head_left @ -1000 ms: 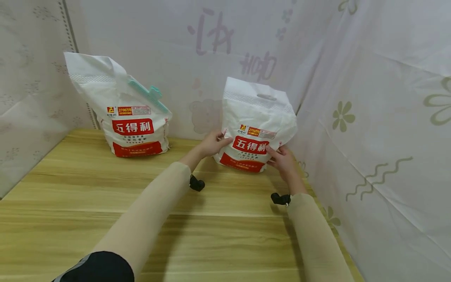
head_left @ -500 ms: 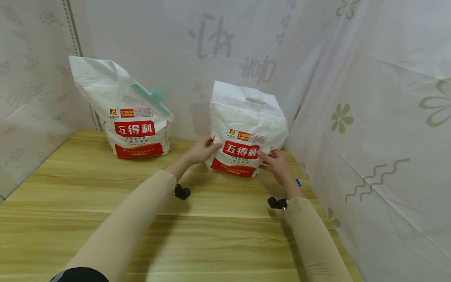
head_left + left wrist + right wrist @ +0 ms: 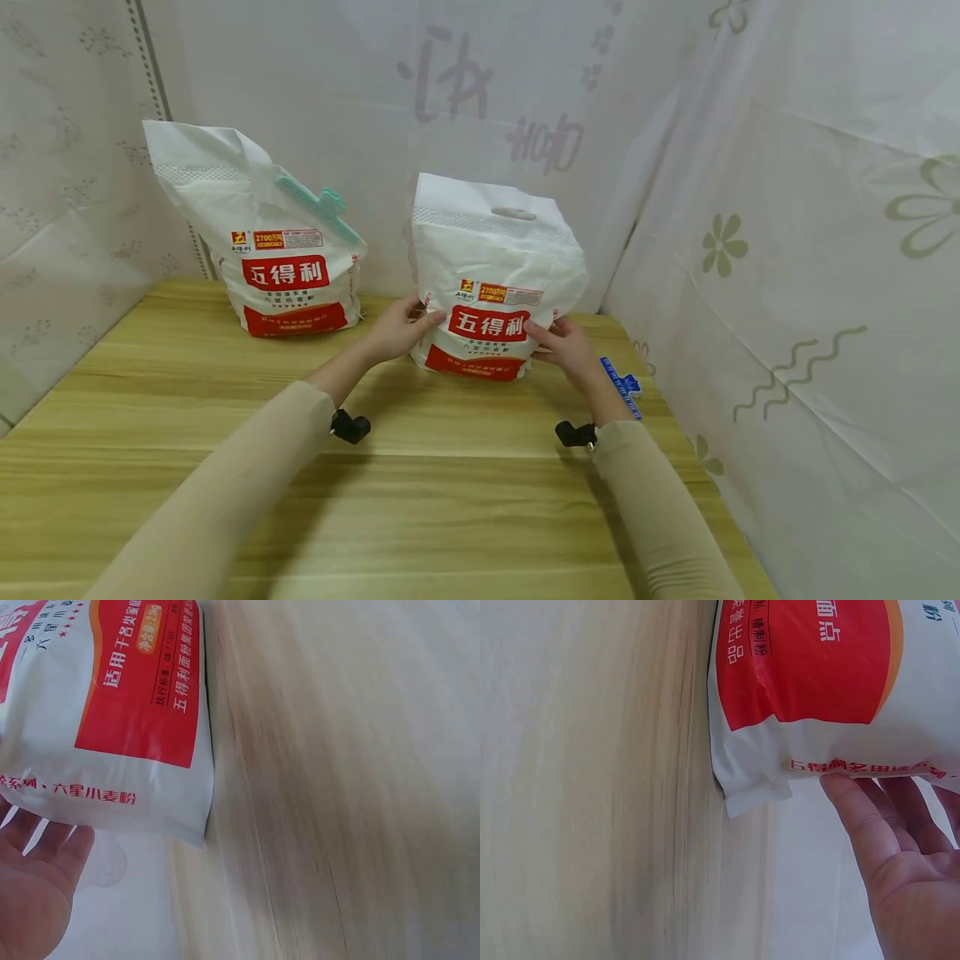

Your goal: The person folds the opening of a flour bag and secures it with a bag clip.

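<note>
A white flour bag (image 3: 498, 250) with red printing and a punched handle slot stands upright on the wooden table, a little right of middle. My left hand (image 3: 399, 327) grips its left side, thumb on the front and fingers reaching behind. On the opposite side my right hand (image 3: 572, 352) holds it the same way, the thumb by the red label. In the left wrist view, the fingers of the left hand (image 3: 41, 892) lie along the side edge of the bag (image 3: 142, 705). The right wrist view has the right hand (image 3: 900, 870) against the bag's (image 3: 810, 667) other side.
A second flour bag (image 3: 288, 292) stands at the back left, its top corner folded and held by a teal sealing clip (image 3: 318, 207). Beside my right wrist a blue sealing clip (image 3: 621, 389) lies on the table (image 3: 450, 492). Patterned cloth (image 3: 810, 275) walls the back and sides.
Both hands have moved the flour bag left, toward the other bag. The blue clip, hidden one second ago, now shows beside the right wrist. The left bag stays put.
</note>
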Demonstrator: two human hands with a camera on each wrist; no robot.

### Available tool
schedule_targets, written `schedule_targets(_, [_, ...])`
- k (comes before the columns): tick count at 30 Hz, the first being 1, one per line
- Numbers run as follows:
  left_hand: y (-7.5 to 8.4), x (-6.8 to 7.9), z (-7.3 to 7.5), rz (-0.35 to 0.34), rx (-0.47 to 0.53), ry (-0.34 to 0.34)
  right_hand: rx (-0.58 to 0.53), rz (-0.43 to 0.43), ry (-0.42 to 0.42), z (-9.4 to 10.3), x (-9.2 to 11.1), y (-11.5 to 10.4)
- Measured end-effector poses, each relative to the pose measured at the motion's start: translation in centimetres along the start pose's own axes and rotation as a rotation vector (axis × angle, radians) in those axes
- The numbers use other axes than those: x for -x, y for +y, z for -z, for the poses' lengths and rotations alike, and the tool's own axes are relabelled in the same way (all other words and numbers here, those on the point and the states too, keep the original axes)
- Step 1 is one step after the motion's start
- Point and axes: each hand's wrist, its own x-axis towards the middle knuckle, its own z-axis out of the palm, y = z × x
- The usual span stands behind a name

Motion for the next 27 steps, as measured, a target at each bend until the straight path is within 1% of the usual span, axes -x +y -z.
schedule_targets(6, [-0.1,1.2,0.7,-0.005,-0.024,0.015,0.026,0.011,-0.019,-1.0,0.2,-0.1])
schedule_targets(12, [-0.3,2.4,1.2,-0.002,-0.008,0.024,0.038,0.020,-0.026,-1.8,0.5,-0.2])
schedule_targets(19, [-0.6,3.8,2.0,0.014,-0.025,0.036,0.060,0.057,-0.069,-2.8,1.0,-0.7])
schedule_targets(27, [-1.0,4.9,2.7,0.025,-0.050,0.037,0.065,0.073,-0.100,-3.8,1.3,-0.8])
